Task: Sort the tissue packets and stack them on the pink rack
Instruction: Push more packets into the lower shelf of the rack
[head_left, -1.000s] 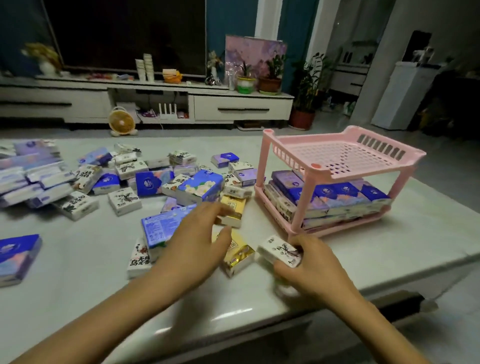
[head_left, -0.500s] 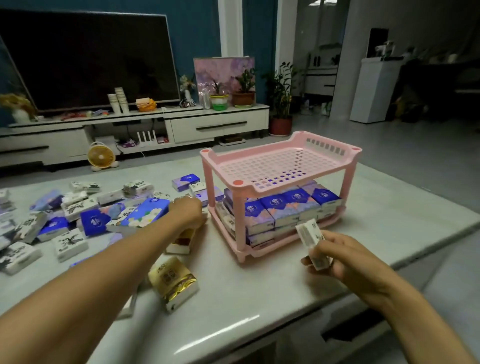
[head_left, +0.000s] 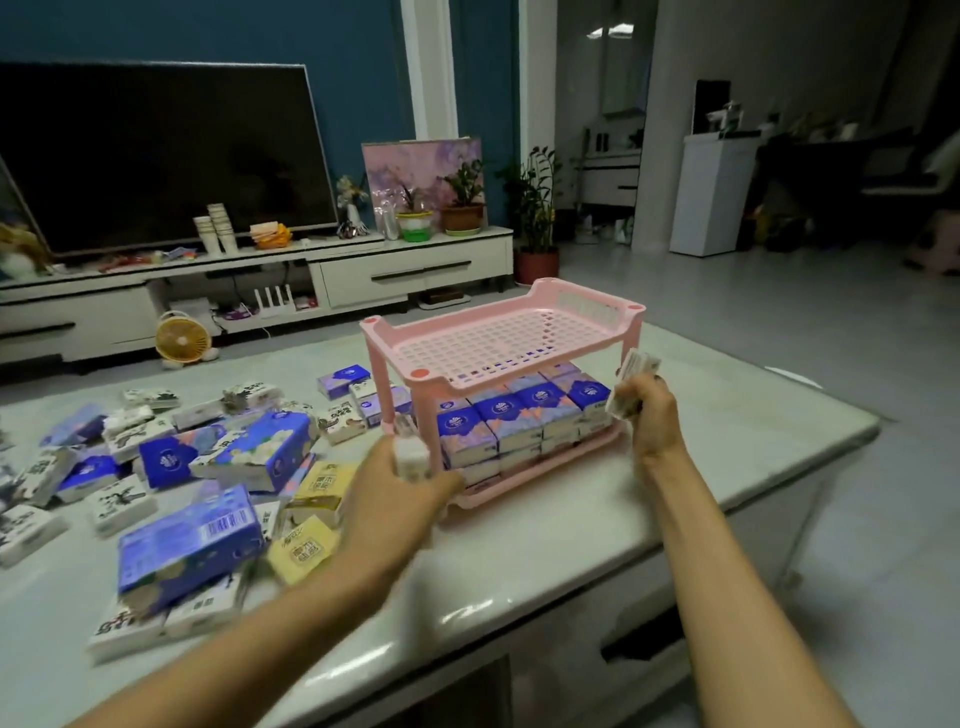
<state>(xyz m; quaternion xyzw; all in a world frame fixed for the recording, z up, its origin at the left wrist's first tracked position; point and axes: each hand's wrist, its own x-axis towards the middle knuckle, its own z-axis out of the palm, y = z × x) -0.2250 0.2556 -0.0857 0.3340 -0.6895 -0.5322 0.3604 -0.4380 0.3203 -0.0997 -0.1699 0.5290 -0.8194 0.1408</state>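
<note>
The left hand grips a white packet, stood on end, against the pink rack at its near-left leg. The right hand clasps a second white packet, long axis near upright and blurred, at the rack's right end. Blue packets fill the lower tier, toward the right edge of the worktop.

Far beyond the left fingers a dark television stands above a white cabinet. A yellow fan sits before it.
</note>
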